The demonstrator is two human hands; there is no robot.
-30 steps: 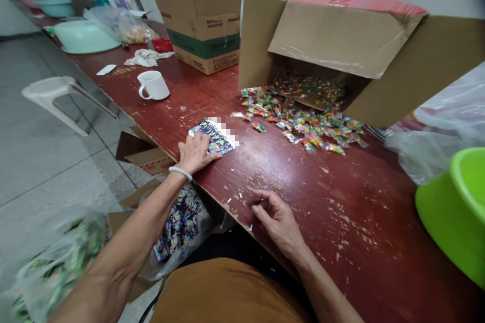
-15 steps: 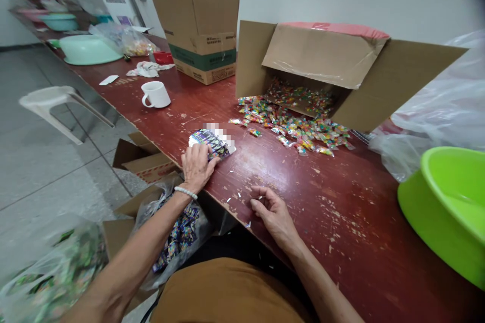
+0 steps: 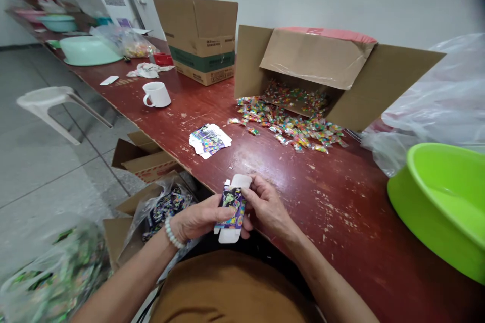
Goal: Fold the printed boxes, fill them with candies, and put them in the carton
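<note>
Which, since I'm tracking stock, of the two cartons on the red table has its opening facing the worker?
The right-hand carton, with wrapped candies spread inside and in front. The green-banded carton opens upward instead.

Held just below the centre of the frame, a small purple box (image 3: 232,199) shows a green-and-black figure and bright multicoloured patches on the face turned up toward my remote view. I see its white end flaps (image 3: 241,180) unfolded, one toward the top of the frame, one toward the bottom; part of the print is hidden from me.
</note>
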